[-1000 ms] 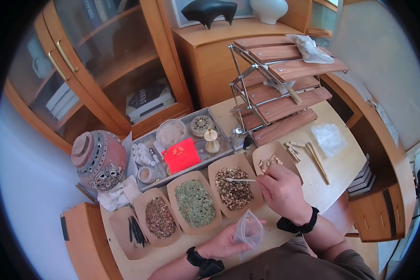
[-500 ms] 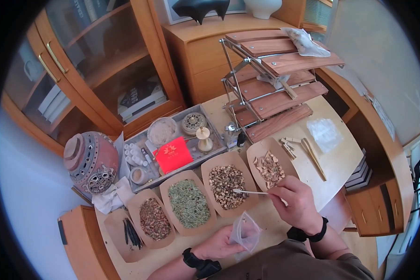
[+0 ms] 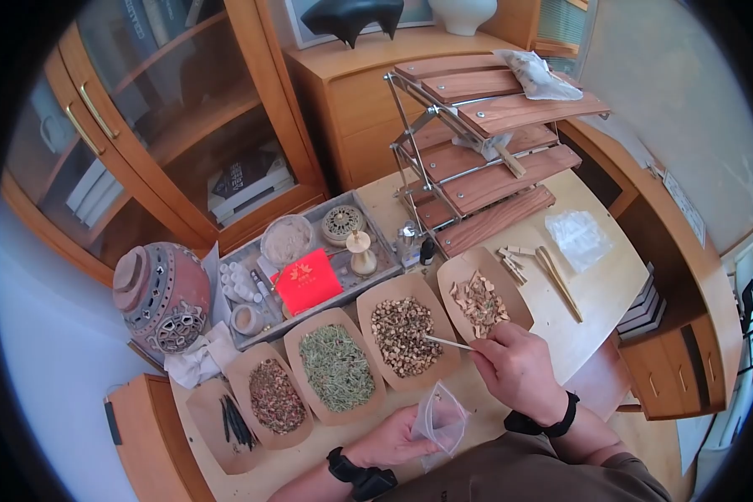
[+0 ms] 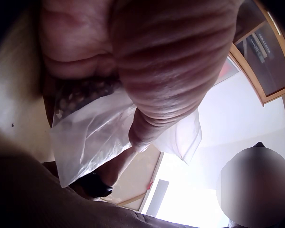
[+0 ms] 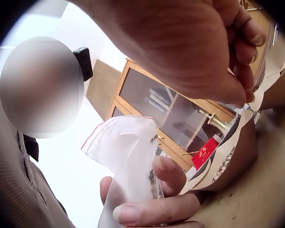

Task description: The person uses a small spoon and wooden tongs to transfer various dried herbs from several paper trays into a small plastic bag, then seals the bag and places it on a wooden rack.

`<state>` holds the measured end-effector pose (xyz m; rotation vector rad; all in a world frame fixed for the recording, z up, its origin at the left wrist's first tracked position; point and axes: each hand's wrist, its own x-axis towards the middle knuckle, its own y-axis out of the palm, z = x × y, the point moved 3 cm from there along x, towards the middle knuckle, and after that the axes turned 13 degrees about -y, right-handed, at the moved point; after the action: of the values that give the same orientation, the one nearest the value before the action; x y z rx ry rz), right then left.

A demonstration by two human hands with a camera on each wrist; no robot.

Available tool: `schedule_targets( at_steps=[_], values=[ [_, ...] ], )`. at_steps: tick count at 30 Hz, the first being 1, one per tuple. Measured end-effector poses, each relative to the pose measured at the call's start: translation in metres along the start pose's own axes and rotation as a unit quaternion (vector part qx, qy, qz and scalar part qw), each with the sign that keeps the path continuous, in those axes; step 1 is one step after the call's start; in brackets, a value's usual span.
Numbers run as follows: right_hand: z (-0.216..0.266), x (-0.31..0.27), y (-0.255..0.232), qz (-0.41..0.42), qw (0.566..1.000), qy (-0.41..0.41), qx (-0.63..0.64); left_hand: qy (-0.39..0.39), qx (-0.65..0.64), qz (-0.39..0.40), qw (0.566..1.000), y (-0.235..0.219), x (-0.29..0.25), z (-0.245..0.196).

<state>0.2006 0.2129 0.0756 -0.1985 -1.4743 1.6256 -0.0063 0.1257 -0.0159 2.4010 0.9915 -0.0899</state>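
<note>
My right hand (image 3: 519,368) pinches the handle of a slim white spoon (image 3: 452,343). The spoon's far end reaches into a paper tray (image 3: 441,368) of brown chopped dried herbs (image 3: 403,335). In front of that tray, my left hand (image 3: 389,439) holds a clear zip bag (image 3: 442,418) by its side, its mouth spread. Dark bits show inside the bag (image 5: 133,171) in the right wrist view, and the left wrist view shows darker pieces (image 4: 83,97) beside the plastic. The spoon's bowl is hard to see among the herbs.
Paper trays hold wood chips (image 3: 477,305), green herb (image 3: 336,368), reddish mix (image 3: 276,397) and black pods (image 3: 236,422). Behind stand a grey tray (image 3: 376,219) with a red packet (image 3: 308,282), and a wooden folding rack (image 3: 494,159). Brass tongs (image 3: 560,284) lie right; a clay jar (image 3: 163,293) stands left.
My right hand has drawn back toward me, uncovering the wood chips. The spoon has shifted toward the right side of the brown herbs. My left hand keeps holding the bag; the head view has shifted slightly.
</note>
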Motion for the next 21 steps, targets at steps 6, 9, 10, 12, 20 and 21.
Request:
schedule_targets(
  at_steps=[6,9,10,12,20,21],
  values=[
    [0.002,0.002,0.0,0.025,1.0,0.013,-0.003,-0.001,0.001,-0.001,1.0,0.0,0.0,-0.001],
    [0.004,-0.001,-0.004,0.026,0.999,0.023,0.002,0.006,0.0,0.002,1.0,0.0,0.001,-0.001],
    [0.004,-0.002,-0.006,0.022,0.999,0.024,0.004,0.007,-0.003,0.004,1.0,0.0,0.001,-0.001],
    [0.003,-0.003,-0.008,0.017,1.0,0.02,0.0,0.007,-0.002,0.004,1.0,-0.001,0.001,0.0],
    [0.0,-0.008,-0.004,-0.002,1.0,0.006,0.005,-0.034,-0.048,0.007,0.998,-0.001,-0.001,0.0],
    [0.0,-0.008,-0.002,0.002,1.0,0.009,0.014,-0.027,-0.067,0.024,0.997,-0.003,-0.001,0.002]
  ],
)
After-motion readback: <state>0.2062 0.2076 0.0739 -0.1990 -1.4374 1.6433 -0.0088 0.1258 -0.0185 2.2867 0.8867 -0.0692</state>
